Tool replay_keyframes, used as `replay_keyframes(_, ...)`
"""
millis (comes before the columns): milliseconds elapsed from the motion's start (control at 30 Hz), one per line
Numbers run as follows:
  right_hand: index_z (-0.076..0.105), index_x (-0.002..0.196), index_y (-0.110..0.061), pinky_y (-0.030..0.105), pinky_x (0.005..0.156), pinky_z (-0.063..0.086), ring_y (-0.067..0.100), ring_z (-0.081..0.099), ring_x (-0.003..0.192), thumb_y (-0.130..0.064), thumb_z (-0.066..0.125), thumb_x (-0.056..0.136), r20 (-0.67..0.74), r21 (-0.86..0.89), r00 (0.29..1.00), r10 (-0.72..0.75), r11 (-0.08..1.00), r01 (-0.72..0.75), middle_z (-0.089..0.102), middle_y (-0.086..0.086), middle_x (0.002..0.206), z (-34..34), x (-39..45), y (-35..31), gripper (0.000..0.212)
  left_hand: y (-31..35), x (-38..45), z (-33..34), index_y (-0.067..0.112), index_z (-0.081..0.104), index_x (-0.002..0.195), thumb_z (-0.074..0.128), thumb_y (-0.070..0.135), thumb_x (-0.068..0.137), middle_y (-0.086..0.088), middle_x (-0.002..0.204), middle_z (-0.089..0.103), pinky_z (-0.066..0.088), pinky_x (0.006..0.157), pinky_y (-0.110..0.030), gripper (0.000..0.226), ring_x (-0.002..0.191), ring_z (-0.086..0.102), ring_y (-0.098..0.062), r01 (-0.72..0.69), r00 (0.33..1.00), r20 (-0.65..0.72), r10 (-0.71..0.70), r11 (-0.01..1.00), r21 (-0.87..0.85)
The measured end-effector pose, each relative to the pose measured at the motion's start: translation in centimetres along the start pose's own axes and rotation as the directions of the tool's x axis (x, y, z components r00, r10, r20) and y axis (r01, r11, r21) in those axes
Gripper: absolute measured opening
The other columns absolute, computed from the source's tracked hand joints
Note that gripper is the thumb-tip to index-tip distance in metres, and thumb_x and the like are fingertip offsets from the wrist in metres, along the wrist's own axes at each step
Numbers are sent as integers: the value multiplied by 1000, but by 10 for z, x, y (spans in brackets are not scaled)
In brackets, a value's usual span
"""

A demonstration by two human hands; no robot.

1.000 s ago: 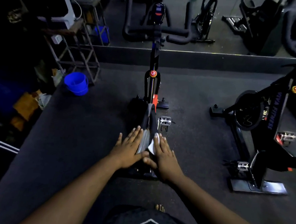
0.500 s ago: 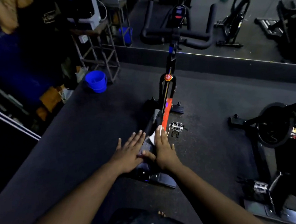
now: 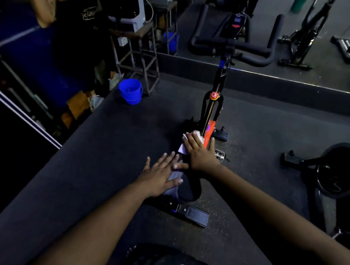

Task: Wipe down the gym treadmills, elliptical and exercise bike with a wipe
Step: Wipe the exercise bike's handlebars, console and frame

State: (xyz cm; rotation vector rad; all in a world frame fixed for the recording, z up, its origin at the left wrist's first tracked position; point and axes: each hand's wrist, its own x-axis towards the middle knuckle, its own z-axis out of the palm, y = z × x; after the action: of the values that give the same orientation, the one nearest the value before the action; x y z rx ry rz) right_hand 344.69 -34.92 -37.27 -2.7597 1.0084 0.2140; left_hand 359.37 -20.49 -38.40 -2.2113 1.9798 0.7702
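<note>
Best kept flat: right hand [image 3: 199, 152] pressing wipe [image 3: 184, 146] along saddle [image 3: 187, 187], left hand [image 3: 160, 176] spread, steadying.

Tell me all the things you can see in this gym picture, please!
exercise bike: one, black and orange, centre, its saddle nearest the camera
wipe: one, white, on the saddle's nose under the right hand
second bike: one, black, right edge
bucket: one, blue, on the floor left of the bike
metal stand: one, brown, behind the bucket
left hand: flat on the saddle's left side
right hand: flat, pressing the wipe
</note>
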Motion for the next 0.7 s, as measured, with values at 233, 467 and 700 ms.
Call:
replay_keyframes(233, -4, 162, -15, 72, 110, -17, 15, -21, 154, -99, 13, 66, 10, -31, 992, 123, 992, -123, -13, -2, 169, -19, 23, 11, 128, -3, 1, 2, 31, -16, 160, 22, 75, 97, 13, 166, -27, -9, 121, -64, 86, 154, -21, -11, -14, 1000, 8, 14, 1000, -6)
replay_keyframes(467, 11, 163, -19, 69, 116, -12, 14, -9, 156, -100, -27, 45, 61, -66, 984, -166, 983, 170, 5, -4, 171, 11, -8, -25, 148, -6, 2, 15, 15, -18, 160, 50, 76, 88, 2, 169, -18, -10, 125, -52, 115, 156, -16, -13, 8, 991, -130, -38, 974, -228)
replay_keyframes(700, -12, 160, -28, 71, 116, -10, 8, -20, 152, -102, -15, 53, 71, 81, 997, 3, 997, -8, -18, -14, 167, 22, -45, -52, 129, -24, 3, 14, 18, -30, 154, 72, 66, 79, 4, 163, -34, -12, 124, -41, 136, 152, -27, -13, -167, 984, -107, 145, 957, -237)
